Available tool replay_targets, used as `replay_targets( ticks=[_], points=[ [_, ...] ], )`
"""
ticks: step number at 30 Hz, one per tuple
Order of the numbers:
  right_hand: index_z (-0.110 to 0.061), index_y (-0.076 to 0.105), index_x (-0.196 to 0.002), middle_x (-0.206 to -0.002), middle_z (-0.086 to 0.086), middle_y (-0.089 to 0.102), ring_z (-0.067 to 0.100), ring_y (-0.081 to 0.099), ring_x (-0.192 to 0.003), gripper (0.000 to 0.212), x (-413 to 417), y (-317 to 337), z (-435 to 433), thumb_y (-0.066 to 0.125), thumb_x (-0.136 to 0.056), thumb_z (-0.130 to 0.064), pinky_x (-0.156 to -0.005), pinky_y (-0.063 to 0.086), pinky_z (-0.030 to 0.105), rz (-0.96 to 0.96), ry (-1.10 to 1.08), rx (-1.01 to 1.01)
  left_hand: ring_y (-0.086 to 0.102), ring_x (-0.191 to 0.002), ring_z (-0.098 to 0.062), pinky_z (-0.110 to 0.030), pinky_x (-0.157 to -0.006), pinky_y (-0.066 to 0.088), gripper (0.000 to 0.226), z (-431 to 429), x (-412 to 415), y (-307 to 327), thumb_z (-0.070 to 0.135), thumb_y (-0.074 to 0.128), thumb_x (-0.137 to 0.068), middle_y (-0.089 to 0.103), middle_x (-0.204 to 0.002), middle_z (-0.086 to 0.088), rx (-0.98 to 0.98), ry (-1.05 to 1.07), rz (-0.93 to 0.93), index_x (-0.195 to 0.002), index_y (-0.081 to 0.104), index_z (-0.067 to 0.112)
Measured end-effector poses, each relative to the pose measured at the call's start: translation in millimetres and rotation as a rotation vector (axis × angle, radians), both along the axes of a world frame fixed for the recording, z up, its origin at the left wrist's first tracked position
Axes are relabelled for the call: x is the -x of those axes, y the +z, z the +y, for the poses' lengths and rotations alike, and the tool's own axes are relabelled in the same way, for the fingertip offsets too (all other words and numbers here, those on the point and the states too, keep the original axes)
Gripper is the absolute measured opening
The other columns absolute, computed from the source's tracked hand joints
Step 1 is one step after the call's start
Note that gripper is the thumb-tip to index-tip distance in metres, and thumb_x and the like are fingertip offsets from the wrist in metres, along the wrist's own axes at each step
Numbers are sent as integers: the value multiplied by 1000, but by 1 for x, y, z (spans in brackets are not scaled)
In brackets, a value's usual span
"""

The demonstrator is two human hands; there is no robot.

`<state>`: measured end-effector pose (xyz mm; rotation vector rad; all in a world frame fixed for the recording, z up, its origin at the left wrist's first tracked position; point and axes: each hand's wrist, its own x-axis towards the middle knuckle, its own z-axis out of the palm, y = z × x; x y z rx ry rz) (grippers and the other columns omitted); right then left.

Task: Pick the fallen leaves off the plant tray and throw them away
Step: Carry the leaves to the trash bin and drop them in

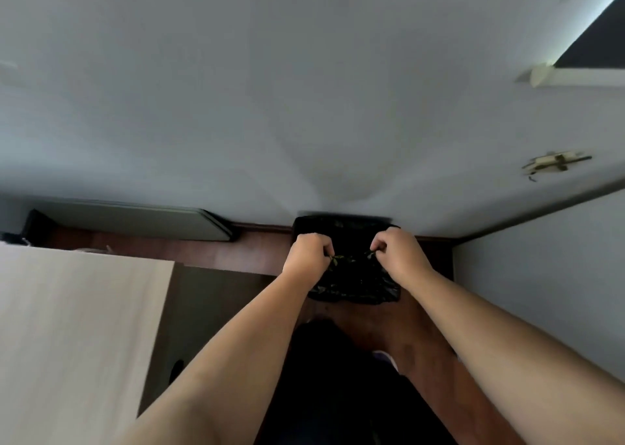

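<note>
A bin lined with a black plastic bag [355, 285] stands on the floor against the white wall. Both my hands hover over its opening. My left hand [309, 253] is closed, with a small green leaf [336, 259] poking out from the fingertips. My right hand [397, 251] is closed too, pinching a small green leaf [372, 252] at its fingertips. More dark leaves seem to lie inside the bag, but the picture is blurred. The plant tray is out of view.
A pale wooden table [67, 326] fills the lower left. A flat grey board [135, 221] leans against the wall at left. A white wall panel [541, 275] closes the right side. Reddish wooden floor [220, 251] surrounds the bin; my dark-clothed legs [338, 377] are below.
</note>
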<state>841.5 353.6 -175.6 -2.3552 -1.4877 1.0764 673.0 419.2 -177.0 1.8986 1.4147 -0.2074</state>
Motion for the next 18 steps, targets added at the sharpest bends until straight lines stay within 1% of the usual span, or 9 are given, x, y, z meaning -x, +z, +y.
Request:
replay_targets(
  ticks=[2,4,6,9,12,15,18],
  points=[
    [-10,69,-99,-94,4,58,25,62,-92,19,-2,-10,0,61,-83,-3,-82,49,32,29,-35,1,62,-78,-20,-27,-68,50,20,5,-2,-9,-1,57,-82,69,-97,-6,5,-12,-1,-86,70,13],
    [-13,65,-113,-109,9,63,25,61,-99,28,-5,-14,-1,63,-85,-9,-90,51,35,59,-67,23,63,-91,-23,-31,-78,53,17,9,-3,-14,1,60,-84,65,-106,-7,7,-21,-27,-96,67,11],
    [-15,62,-117,-117,10,62,26,62,-101,31,-9,-14,-1,62,-86,-12,-92,52,40,68,-86,57,61,-100,-24,-35,-86,53,21,13,-4,-14,7,65,-84,62,-113,-7,14,-43,-45,-104,64,13],
    [-13,64,-111,-118,11,63,26,63,-100,24,-15,-7,0,61,-87,-11,-92,52,41,72,-95,59,60,-105,-24,-35,-89,52,28,18,-6,-4,11,65,-85,61,-120,-7,26,-71,-38,-112,64,17],
    [-10,66,-106,-114,11,65,26,63,-101,20,-18,11,1,60,-87,-8,-92,52,37,66,-74,23,63,-107,-23,-36,-90,53,27,18,-4,15,12,63,-86,63,-122,-5,37,-45,-42,-113,64,20],
    [-9,69,-102,-109,11,68,26,64,-99,18,-17,35,5,59,-86,-7,-91,52,35,62,-44,-21,65,-102,-23,-35,-87,54,24,14,0,40,17,63,-86,67,-117,-3,-10,0,-45,-109,64,23],
    [-8,70,-97,-106,13,70,27,64,-99,17,-10,66,13,59,-85,-7,-91,50,33,43,33,-83,61,-110,-22,-32,-92,51,26,7,12,76,19,62,-86,64,-121,-4,-88,54,-56,-111,63,20]
  ],
)
